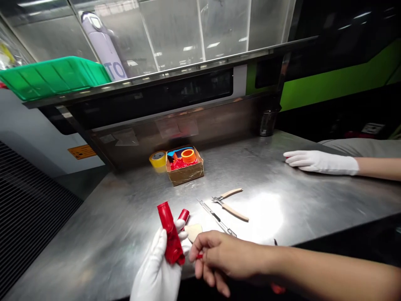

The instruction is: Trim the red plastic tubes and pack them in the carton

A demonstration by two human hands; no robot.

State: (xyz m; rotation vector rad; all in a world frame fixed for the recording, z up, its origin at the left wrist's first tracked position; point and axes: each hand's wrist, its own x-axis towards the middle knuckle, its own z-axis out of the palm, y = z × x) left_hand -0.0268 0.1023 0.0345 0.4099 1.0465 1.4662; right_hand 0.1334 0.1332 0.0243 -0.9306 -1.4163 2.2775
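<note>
My left hand (159, 263), in a white glove, is closed around a red plastic part (171, 236) with a tube-like upper end, tilted slightly left. A second red tubular piece (184, 215) shows just behind my gloved fingers; I cannot tell whether they touch it. My bare right hand (216, 257) is close beside, thumb and forefinger pinching a small red piece (199, 256). Beyond it lies a cream-coloured pad (193, 231), partly covered by my hands. Cutting pliers (230, 205) with beige handles rest spread on the table, next to a slim metal tool (216, 216).
Farther back on the metal table (125, 217) stands a cardboard box (187, 174) of red and orange pieces, with yellow tape (157, 159) beside it. Another person's white-gloved hand (319, 162) rests at right. A shelf above carries a green bin (62, 75) and a bottle (105, 46).
</note>
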